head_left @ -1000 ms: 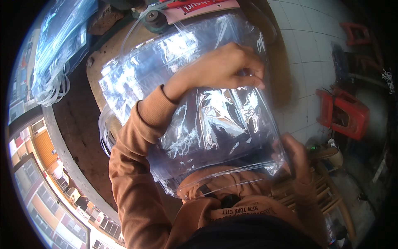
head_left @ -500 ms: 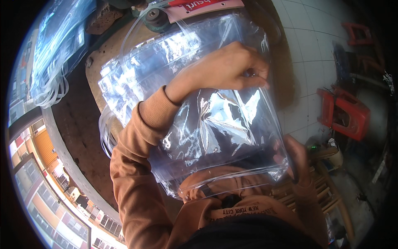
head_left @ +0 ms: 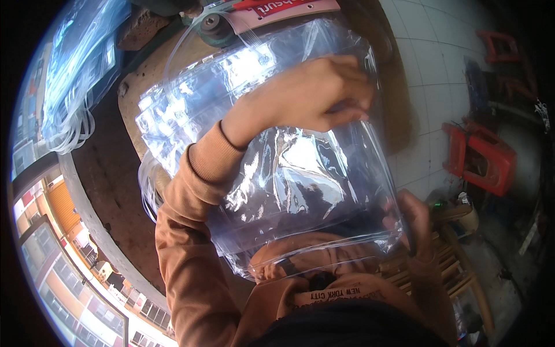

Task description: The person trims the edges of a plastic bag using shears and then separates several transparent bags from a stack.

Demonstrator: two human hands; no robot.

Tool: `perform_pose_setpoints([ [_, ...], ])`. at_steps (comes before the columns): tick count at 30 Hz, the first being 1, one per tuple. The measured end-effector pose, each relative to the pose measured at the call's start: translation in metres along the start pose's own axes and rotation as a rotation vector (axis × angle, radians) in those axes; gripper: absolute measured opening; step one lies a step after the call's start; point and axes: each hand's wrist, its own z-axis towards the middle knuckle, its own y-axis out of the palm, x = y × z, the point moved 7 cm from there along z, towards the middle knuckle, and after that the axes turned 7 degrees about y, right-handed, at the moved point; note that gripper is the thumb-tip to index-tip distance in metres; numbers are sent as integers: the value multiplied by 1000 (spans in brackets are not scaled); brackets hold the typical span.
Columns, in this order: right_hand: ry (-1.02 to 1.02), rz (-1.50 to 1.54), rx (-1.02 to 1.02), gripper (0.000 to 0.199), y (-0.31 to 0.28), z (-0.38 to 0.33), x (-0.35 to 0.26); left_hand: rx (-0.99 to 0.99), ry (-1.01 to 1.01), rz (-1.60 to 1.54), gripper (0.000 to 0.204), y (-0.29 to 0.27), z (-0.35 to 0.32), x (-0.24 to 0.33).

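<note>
A stack of clear plastic bags [head_left: 300,179] lies in front of me, its glossy upper sheet wrinkled and bright with reflections. My left hand [head_left: 315,95] reaches across the top of it, with thumb and fingers pinched together at the upper sheet's right side. The exact spot between those fingertips is hard to see. Near the front right corner, my right hand [head_left: 415,217] is closed around the edge of the plastic, and some fingers show through it. A narrow dark shape runs along that palm, too unclear to name. Clear straps [head_left: 151,188] hang from the stack's left side.
Beneath the stack is a brown work table [head_left: 399,110]. A green metal machine part [head_left: 214,26] and a pink-and-red printed sheet [head_left: 283,14] sit at its far side. More clear bags [head_left: 87,63] hang at the far left. A red plastic stool [head_left: 483,156] stands on the tiled floor.
My left hand has shifted slightly left and turned at the wrist, its fingers curling closer. The upper sheet's wrinkles and reflections have changed. My right hand stays nearly in place.
</note>
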Motion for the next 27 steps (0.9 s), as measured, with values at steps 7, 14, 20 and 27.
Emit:
perform_pose_setpoints([
  [7, 42, 46, -34, 38, 6, 8, -7, 36, -53, -135, 14, 3, -2, -6],
  [14, -137, -31, -78, 35, 6, 10, -10, 23, -75, -124, 15, 3, -1, -7],
  [20, -161, -57, -63, 28, 7, 6, -16, 31, -73, -125, 14, 2, -1, -6],
  [27, -154, -38, -77, 27, 9, 9, -17, 24, -91, -122, 14, 3, -1, -7],
])
